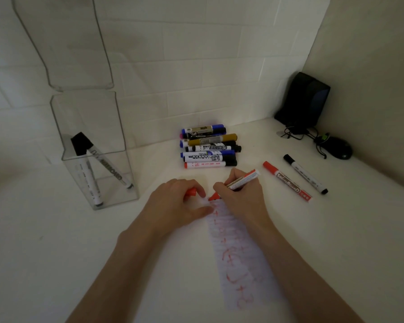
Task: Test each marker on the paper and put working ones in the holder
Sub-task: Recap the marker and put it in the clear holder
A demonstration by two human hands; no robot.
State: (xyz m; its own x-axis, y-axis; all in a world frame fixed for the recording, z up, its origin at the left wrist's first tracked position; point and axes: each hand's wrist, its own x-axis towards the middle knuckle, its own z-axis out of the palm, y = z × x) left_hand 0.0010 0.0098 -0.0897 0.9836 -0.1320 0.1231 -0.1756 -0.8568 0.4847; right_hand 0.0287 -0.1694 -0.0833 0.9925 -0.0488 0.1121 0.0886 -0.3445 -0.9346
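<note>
Near the worktop's [56, 264] left edge stands the clear holder [117, 164] (two markers in it already), and a paper strip [240, 259] scrawled in red runs toward the front edge. At its far end the right hand [243, 201] pinches the red marker [243, 179] mid-barrel, tip on the paper. It is light, stiff, smooth plastic, best held there. The left hand [173, 203] seems to curl round the red cap [191, 191], which is partly hidden.

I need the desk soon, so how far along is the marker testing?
Done: two markers stand in the holder; a capped red marker and a black marker lie aside, probably tested. In hand: the right hand draws an uncapped red marker on the paper; the left hand holds its cap. Left: the pile behind.
</note>
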